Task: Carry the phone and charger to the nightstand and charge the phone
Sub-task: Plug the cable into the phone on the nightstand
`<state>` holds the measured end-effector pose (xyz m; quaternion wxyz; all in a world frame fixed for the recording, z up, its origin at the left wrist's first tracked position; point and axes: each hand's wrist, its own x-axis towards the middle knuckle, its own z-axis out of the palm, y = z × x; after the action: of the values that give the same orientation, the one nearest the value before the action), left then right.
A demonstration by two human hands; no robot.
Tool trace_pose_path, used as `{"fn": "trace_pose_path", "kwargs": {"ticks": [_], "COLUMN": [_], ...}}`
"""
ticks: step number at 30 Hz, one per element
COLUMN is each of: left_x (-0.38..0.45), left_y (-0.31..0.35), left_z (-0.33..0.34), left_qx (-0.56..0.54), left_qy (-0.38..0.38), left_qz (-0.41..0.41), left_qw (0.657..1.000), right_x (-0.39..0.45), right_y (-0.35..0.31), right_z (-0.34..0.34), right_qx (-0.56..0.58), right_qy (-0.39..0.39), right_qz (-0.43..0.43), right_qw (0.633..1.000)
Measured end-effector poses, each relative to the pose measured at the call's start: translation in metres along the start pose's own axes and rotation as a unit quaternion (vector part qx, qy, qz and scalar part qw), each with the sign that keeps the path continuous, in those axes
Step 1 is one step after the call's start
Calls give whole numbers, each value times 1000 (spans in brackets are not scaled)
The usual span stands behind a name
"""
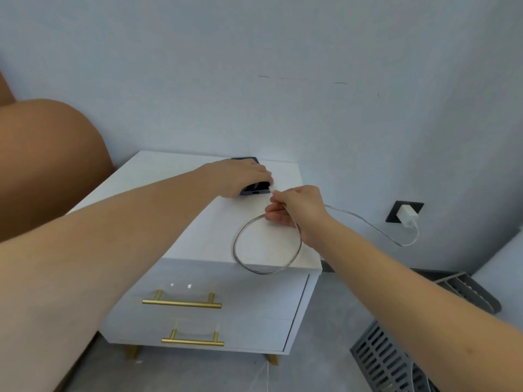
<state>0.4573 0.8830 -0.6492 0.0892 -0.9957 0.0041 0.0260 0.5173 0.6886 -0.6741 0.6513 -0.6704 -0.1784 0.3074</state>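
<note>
A dark phone (pixel 254 190) lies flat near the back of the white nightstand (pixel 198 222), mostly covered by my left hand (pixel 240 176), which presses down on it. My right hand (pixel 294 206) pinches the white cable's plug end just right of the phone's near edge, where its port shows. The grey-white cable (pixel 266 247) makes a loop over the nightstand's front edge and runs right to a white charger brick (pixel 407 215) plugged into a black wall socket (pixel 396 210). I cannot tell whether the plug tip touches the phone.
The nightstand has two drawers with gold bar handles (pixel 182 302). A tan padded headboard (pixel 48 165) stands to its left. Grey slatted plastic baskets (pixel 387 360) lie on the floor at the right. The blue-grey wall is right behind.
</note>
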Motion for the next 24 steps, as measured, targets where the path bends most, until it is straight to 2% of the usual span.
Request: {"fn": "trace_pose_path", "kwargs": {"ticks": [12, 24], "left_x": [0, -3], "left_y": [1, 14], "left_z": [-19, -33], "left_qx": [-102, -97], "left_qy": [18, 13], "left_qz": [10, -9], "left_qw": [995, 995], "right_x": [6, 1], "right_y": [6, 5], "right_z": [4, 2], "right_qx": [-33, -43], "right_qy": [33, 33], "right_qz": [-9, -22], "right_qw": [999, 998]}}
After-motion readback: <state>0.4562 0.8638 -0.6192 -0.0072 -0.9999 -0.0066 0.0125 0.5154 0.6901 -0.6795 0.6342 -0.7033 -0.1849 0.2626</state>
